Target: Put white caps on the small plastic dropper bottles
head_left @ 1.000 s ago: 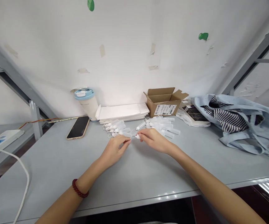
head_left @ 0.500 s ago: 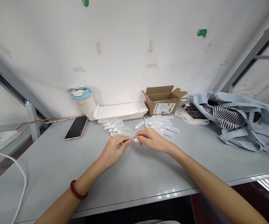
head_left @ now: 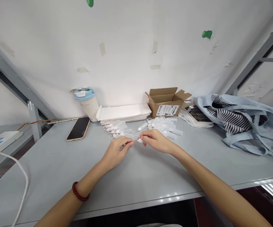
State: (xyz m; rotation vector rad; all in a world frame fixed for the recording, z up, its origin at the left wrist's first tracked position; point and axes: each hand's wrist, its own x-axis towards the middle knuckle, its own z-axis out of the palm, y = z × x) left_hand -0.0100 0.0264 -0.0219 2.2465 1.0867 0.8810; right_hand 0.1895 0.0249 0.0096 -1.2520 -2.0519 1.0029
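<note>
A small white dropper bottle (head_left: 140, 140) with a thin tip and a looped strap is pinched in my right hand (head_left: 155, 140), most of it hidden by the fingers. My left hand (head_left: 116, 152) has thumb and forefinger pressed together right at the bottle's tip, around something too small to make out. The thin loop arches between the two hands. Behind my left hand lies a group of translucent dropper bottles (head_left: 119, 127) with looped straps. Another pile of such bottles (head_left: 166, 126) spreads behind my right hand.
Against the wall stand a blue-lidded cup (head_left: 89, 105), a stack of white envelopes (head_left: 124, 113) and an open cardboard box (head_left: 166, 105). A phone (head_left: 78, 128) lies left on the grey table (head_left: 136, 186). A light blue bag (head_left: 240, 116) sits right; a white cable (head_left: 24, 183) hangs left.
My two fingertips have drawn very slightly apart, with the bottle still in my right hand. The whole view has shifted a little; the other things lie as before.
</note>
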